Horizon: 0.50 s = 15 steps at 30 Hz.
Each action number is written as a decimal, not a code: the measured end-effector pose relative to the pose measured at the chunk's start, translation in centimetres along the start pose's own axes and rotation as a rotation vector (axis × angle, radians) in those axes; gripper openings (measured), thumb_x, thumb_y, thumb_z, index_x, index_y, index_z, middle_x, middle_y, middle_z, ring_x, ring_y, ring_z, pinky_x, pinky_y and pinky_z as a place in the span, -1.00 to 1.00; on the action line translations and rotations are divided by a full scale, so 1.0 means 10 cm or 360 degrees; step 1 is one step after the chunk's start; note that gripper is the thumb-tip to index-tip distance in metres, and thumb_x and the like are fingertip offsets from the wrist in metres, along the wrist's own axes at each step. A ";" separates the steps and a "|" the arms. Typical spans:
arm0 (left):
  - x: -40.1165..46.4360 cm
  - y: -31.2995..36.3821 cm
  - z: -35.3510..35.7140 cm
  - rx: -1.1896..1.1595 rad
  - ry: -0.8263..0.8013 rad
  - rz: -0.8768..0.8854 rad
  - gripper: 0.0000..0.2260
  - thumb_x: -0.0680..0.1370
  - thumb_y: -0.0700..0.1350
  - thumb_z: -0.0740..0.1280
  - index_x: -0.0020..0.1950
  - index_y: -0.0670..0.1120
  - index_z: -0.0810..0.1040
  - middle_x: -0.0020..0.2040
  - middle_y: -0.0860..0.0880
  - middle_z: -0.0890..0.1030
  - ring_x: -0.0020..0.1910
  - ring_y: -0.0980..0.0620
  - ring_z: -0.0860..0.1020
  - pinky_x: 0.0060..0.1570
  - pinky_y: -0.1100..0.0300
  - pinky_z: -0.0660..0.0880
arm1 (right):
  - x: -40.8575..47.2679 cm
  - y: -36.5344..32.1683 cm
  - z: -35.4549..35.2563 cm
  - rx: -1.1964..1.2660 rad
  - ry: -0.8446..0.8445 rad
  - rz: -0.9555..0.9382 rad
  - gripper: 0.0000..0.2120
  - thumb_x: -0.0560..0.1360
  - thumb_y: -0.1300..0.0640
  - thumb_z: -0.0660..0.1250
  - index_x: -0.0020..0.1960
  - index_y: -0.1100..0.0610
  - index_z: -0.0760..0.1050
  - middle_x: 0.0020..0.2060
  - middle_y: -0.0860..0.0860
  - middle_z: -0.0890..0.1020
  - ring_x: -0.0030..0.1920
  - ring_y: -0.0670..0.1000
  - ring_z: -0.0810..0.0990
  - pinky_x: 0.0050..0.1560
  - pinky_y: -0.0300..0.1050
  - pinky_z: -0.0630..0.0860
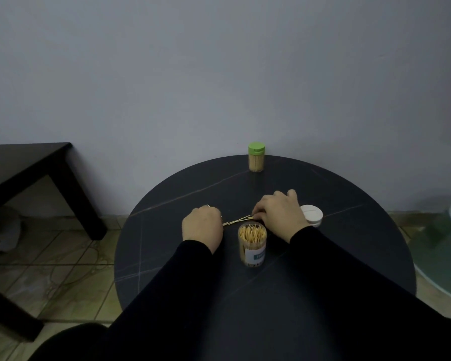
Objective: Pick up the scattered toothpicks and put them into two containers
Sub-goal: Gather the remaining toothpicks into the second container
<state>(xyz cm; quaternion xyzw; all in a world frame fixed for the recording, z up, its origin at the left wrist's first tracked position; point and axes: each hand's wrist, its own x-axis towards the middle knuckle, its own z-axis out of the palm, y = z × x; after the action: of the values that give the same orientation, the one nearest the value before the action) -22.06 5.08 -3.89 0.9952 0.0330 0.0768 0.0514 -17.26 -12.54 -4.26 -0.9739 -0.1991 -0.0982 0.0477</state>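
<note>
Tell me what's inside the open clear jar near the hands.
The open clear jar is packed with upright toothpicks, tips showing at its uncapped mouth. A label on its front hides the lower contents, so how far down they reach cannot be seen.

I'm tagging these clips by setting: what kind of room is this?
Probably a home room: a small round dark table against a plain wall, a tiled floor and a low dark side table.
</note>
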 end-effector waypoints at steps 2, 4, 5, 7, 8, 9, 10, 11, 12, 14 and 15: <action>0.00 0.04 0.01 0.0086 -0.0051 0.0083 -0.79 0.61 -0.20 0.14 0.12 -0.13 0.55 0.12 -0.10 0.53 0.10 -0.08 0.50 -0.02 0.08 0.50 | 0.01 -0.03 0.03 -0.0120 -0.0040 -0.0049 -0.83 0.61 0.01 0.18 0.12 -0.07 0.52 0.11 -0.08 0.55 0.14 0.01 0.42 0.17 0.05 0.21; -0.01 0.06 0.03 0.0167 -0.0116 0.0106 -0.76 0.62 -0.22 0.09 0.24 -0.19 0.44 0.21 -0.14 0.47 0.19 -0.11 0.44 0.04 0.08 0.47 | 0.00 -0.07 0.07 -0.0263 -0.0091 -0.0086 -0.80 0.63 0.07 0.11 0.18 0.00 0.46 0.13 -0.02 0.52 0.16 0.04 0.41 0.20 0.09 0.21; -0.01 0.06 0.05 0.0195 -0.0141 0.0097 -0.74 0.63 -0.22 0.07 0.28 -0.21 0.40 0.24 -0.15 0.44 0.21 -0.11 0.42 0.07 0.09 0.45 | 0.00 -0.08 0.09 -0.0318 -0.0104 -0.0103 -0.78 0.63 0.09 0.09 0.20 0.03 0.44 0.14 0.00 0.51 0.17 0.06 0.41 0.21 0.10 0.22; -0.03 0.08 0.08 0.0227 -0.0156 0.0081 -0.72 0.63 -0.21 0.05 0.31 -0.22 0.35 0.26 -0.16 0.41 0.23 -0.10 0.40 0.08 0.12 0.44 | -0.02 -0.09 0.10 -0.0367 -0.0116 -0.0124 -0.76 0.63 0.09 0.07 0.21 0.06 0.43 0.14 0.03 0.50 0.17 0.07 0.42 0.22 0.11 0.22; -0.05 0.08 0.08 0.0231 -0.0147 0.0079 -0.72 0.63 -0.21 0.05 0.31 -0.22 0.35 0.26 -0.16 0.41 0.22 -0.10 0.40 0.08 0.13 0.44 | -0.02 -0.08 0.09 -0.0348 -0.0126 -0.0120 -0.77 0.62 0.08 0.08 0.21 0.06 0.43 0.14 0.03 0.51 0.17 0.07 0.42 0.22 0.10 0.22; -0.06 0.09 0.08 0.0223 -0.0132 0.0080 -0.72 0.62 -0.21 0.05 0.30 -0.22 0.35 0.25 -0.16 0.41 0.22 -0.09 0.40 0.08 0.14 0.44 | -0.03 -0.08 0.08 -0.0306 -0.0147 -0.0108 -0.77 0.62 0.06 0.10 0.21 0.05 0.42 0.14 0.02 0.51 0.17 0.06 0.42 0.23 0.10 0.22; -0.06 0.08 0.07 0.0190 -0.0112 0.0074 -0.73 0.62 -0.21 0.05 0.30 -0.22 0.35 0.25 -0.16 0.41 0.21 -0.09 0.41 0.07 0.15 0.44 | -0.03 -0.07 0.05 -0.0251 -0.0173 -0.0096 -0.79 0.62 0.06 0.12 0.21 0.04 0.42 0.14 0.01 0.51 0.17 0.05 0.42 0.23 0.09 0.21; -0.05 0.06 0.06 0.0119 -0.0088 0.0063 -0.73 0.62 -0.21 0.06 0.29 -0.21 0.36 0.24 -0.15 0.42 0.20 -0.08 0.41 0.07 0.15 0.43 | -0.03 -0.06 0.03 -0.0186 -0.0191 -0.0081 -0.81 0.61 0.05 0.15 0.19 0.02 0.42 0.13 0.00 0.52 0.17 0.04 0.42 0.23 0.08 0.21; -0.03 0.05 0.04 0.0007 -0.0057 0.0045 -0.74 0.62 -0.21 0.08 0.27 -0.19 0.38 0.22 -0.14 0.43 0.18 -0.08 0.42 0.06 0.16 0.42 | -0.04 -0.05 -0.02 -0.0120 -0.0198 -0.0063 -0.83 0.60 0.05 0.17 0.18 0.00 0.43 0.12 -0.02 0.52 0.15 0.02 0.42 0.22 0.07 0.21; 0.01 0.02 -0.02 -0.0297 -0.0008 -0.0001 -0.81 0.60 -0.22 0.13 0.17 -0.13 0.45 0.15 -0.10 0.48 0.13 -0.06 0.45 0.00 0.17 0.39 | -0.05 -0.04 -0.13 0.0019 -0.0173 -0.0010 -0.86 0.60 0.06 0.19 0.14 -0.03 0.44 0.08 -0.06 0.53 0.13 -0.01 0.43 0.21 0.04 0.21; 0.01 0.02 -0.07 -0.0470 0.0013 -0.0024 -0.85 0.59 -0.22 0.16 0.11 -0.09 0.47 0.10 -0.06 0.50 0.09 -0.03 0.47 -0.03 0.19 0.38 | -0.06 -0.03 -0.19 0.0101 -0.0153 0.0024 -0.87 0.60 0.05 0.19 0.13 -0.04 0.44 0.05 -0.08 0.53 0.13 -0.01 0.43 0.22 0.04 0.22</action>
<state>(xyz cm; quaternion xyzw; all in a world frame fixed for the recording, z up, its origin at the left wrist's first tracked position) -22.02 5.01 -3.14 0.9762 0.0289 0.0845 0.1976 -18.23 -12.78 -2.55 -0.9769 -0.1970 -0.0445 0.0697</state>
